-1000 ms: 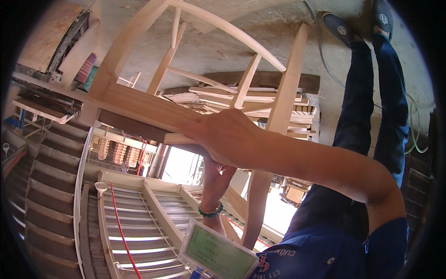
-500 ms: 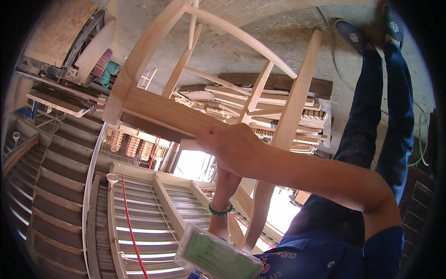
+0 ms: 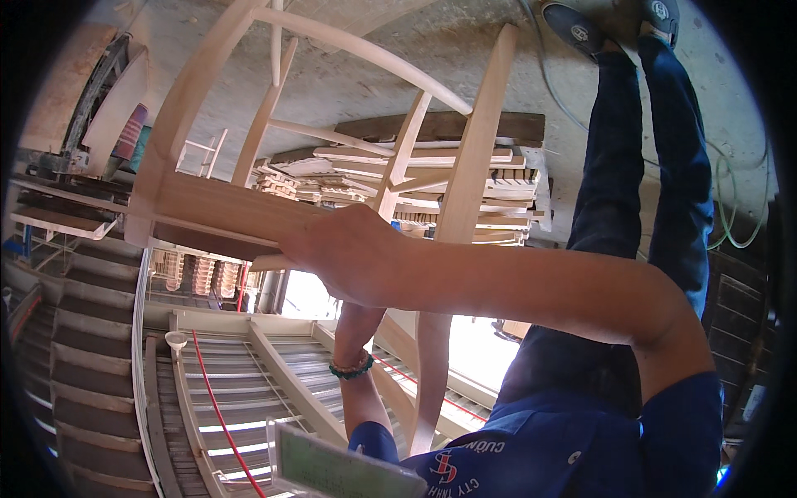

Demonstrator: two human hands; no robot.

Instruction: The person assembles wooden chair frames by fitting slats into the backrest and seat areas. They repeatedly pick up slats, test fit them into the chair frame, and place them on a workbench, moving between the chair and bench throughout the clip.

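Note:
An unpainted wooden chair frame [image 3: 473, 158], with curved legs and round stretchers, spans the upper middle. My right hand [image 3: 353, 253] is closed over the frame's broad rail [image 3: 232, 203], its fingertips partly hidden. A short pale strip of wood [image 3: 270, 263] shows just under the rail beside this hand. Behind my right wrist, my left hand [image 3: 357, 324] comes up with a green bead bracelet on its wrist. The fingers of the left hand are hidden, so what they touch cannot be seen.
Stacked wooden parts [image 3: 473, 199] lie on the floor behind the chair frame. A hose [image 3: 730, 199] curls beside my legs at the right. Toward the left stands a workbench [image 3: 62, 199]. A clear badge holder [image 3: 344, 465] hangs near my chest.
The view has shifted, so the chair frame and background sit farther left. My right hand stays closed at the rail, and the left remains behind it.

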